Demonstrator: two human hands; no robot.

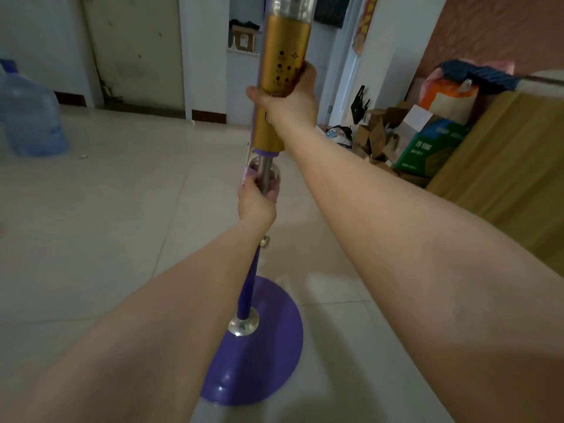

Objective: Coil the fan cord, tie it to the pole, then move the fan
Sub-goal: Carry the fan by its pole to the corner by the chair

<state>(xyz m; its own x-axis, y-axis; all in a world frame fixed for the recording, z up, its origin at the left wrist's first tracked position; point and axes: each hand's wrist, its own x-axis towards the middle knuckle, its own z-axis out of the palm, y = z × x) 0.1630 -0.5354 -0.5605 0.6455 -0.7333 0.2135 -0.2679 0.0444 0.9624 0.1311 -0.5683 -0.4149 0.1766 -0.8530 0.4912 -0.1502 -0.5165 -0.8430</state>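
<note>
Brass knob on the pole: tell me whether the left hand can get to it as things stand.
Probably yes. The left hand grips the silver pole just above the brass knob, with nothing between them. It would have to let go and slide down, leaving the right hand on the gold control column to steady the fan.

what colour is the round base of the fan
Purple. The base shows best in the head view, with a silver collar where the pole meets it.

Floor (128,209) open left; boxes (396,141) crowd right; water jug (30,117) far-left.
</note>
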